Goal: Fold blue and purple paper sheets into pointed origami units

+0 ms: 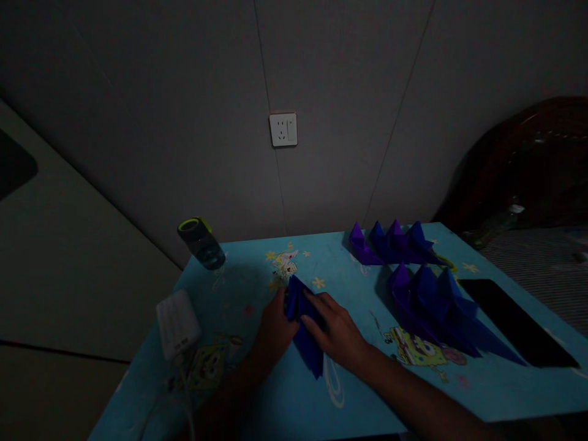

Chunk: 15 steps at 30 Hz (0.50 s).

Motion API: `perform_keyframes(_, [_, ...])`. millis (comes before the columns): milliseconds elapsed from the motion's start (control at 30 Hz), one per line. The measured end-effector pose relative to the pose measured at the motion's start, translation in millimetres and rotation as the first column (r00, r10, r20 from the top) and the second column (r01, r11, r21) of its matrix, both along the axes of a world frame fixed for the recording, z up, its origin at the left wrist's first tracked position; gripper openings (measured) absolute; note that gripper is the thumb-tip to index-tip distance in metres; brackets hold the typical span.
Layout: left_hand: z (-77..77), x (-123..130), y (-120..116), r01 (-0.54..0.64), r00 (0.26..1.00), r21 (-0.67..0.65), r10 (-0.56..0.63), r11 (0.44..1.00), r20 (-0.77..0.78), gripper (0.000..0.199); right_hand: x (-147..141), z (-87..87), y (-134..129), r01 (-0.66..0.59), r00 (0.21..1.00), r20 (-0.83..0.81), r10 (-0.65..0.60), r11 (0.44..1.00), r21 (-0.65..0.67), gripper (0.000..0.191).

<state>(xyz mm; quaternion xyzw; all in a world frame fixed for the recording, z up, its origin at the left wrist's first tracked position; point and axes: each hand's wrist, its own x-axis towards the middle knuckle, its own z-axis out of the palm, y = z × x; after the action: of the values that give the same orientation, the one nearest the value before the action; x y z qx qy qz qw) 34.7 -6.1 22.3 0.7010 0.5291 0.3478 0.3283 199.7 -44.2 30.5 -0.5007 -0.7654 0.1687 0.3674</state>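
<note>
Between my two hands is a folded piece of dark blue paper (309,348), held just above the middle of the table. My left hand (276,320) closes round its left side, and part of those fingers is hidden behind the folds. On the right side, my right hand (334,326) pinches the paper with thumb and fingers. Folded paper boats (425,300) in purple and blue, nested in a row, lie right of my hands. Behind them stands another row of purple and blue paper boats (390,242).
A light blue table (367,398) with cartoon prints stands against a grey wall with a socket (283,130). On its left are a tilted-looking bottle (202,245) and a white power bank (178,323) with a cable. A black flat slab (514,321) lies at right.
</note>
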Motion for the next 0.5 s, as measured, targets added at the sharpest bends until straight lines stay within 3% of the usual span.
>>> perform_keyframes(167, [4.4, 1.8, 0.6, -0.042, 0.999, 0.021, 0.042, 0.999, 0.032, 0.032, 2.0, -4.7, 0.6, 0.011, 0.999, 0.042, -0.013, 0.999, 0.046, 0.048])
perform_keyframes(500, [1.4, 4.0, -1.6, -0.009, 1.000, 0.029, 0.008, 1.000, 0.018, 0.031, 5.0, -6.8, -2.3, 0.063, 0.980, 0.187, -0.064, 0.998, 0.010, 0.059])
